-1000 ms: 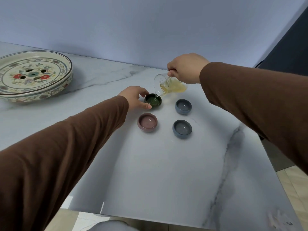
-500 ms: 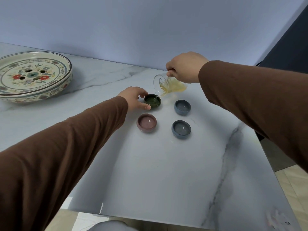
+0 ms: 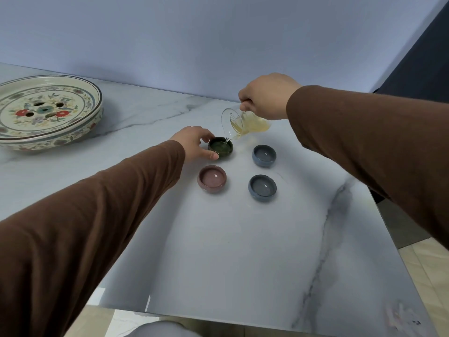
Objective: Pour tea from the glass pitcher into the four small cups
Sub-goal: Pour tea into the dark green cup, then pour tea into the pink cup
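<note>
Glass pitcher [image 3: 244,124], just above frame centre, is gripped in the right hand [image 3: 264,97] and tipped so tea lands in the green cup [image 3: 220,147], which is pinched by the left hand [image 3: 194,144], likely against sliding.

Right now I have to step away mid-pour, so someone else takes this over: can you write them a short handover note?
Right hand grips the glass pitcher, tipped with its spout over the green cup; a thin stream of tea runs in.
Left hand holds the green cup steady on the table.
Pink cup, far blue cup and near blue cup stand beside it; each seems to hold liquid, though I cannot be sure.
Done: probably three cups.
Left: finish the green cup, right the pitcher, set it down.
</note>
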`<state>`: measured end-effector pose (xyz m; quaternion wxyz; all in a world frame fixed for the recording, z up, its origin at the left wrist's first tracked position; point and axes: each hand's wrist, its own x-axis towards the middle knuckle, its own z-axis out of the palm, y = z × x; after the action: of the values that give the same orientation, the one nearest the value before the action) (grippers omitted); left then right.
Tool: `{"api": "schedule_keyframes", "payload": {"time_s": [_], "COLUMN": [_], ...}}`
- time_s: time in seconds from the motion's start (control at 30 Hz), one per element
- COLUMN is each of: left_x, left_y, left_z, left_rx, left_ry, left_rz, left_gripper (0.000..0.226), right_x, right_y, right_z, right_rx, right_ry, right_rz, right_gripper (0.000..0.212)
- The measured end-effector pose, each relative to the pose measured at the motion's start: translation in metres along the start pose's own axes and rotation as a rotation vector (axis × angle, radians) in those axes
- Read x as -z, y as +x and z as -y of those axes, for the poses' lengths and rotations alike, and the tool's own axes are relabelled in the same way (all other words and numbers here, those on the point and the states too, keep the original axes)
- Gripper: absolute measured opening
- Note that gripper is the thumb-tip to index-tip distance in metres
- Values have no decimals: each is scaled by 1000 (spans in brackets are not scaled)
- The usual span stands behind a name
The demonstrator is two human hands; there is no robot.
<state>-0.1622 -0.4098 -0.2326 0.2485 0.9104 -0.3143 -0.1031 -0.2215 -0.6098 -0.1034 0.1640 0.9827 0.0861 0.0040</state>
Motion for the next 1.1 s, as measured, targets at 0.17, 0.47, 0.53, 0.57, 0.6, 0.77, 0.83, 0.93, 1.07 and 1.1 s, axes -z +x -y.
{"api": "schedule_keyframes", "payload": {"time_s": [0.17, 0.47, 0.53, 0.57, 0.6, 0.77, 0.83, 0.93, 1.07, 1.1], "left_x": [-1, 0, 0, 0, 0, 0, 0, 0, 2, 3], "left_y": [0, 0, 0, 0, 0, -1, -2, -3, -8, -12], "left_z": [0, -1, -1, -1, -1, -1, -2, -2, -3, -3], "left_rx": [6, 3, 4, 4, 2, -1, 1, 6, 8, 8], "left_ry": [-9, 5, 5, 7, 10, 15, 14, 17, 12, 11], "left_rz": [1, 6, 3, 2, 2, 4, 5, 8, 4, -1], "left_gripper": [58, 58, 58, 58, 58, 59, 59, 60, 67, 67], "right_x": [1, 1, 0, 0, -1, -10, -14, -19, -19, -17], "right_y": [-1, 0, -1, -2, -3, -12, -16, -22, -31, -34], "right_z": [0, 2, 2, 1, 0, -10, -17, -27, -32, -31], "right_rx": [-2, 5, 0, -7, -19, -135, -183, -253, -318, -322], "right_ry": [6, -4, 7, 15, 27, 201, 285, 433, 677, 725], "right_rz": [3, -1, -5, -7, -6, 30, 41, 47, -13, -31], "right_gripper": [24, 23, 23, 24, 24, 23, 26, 28, 28, 28]}}
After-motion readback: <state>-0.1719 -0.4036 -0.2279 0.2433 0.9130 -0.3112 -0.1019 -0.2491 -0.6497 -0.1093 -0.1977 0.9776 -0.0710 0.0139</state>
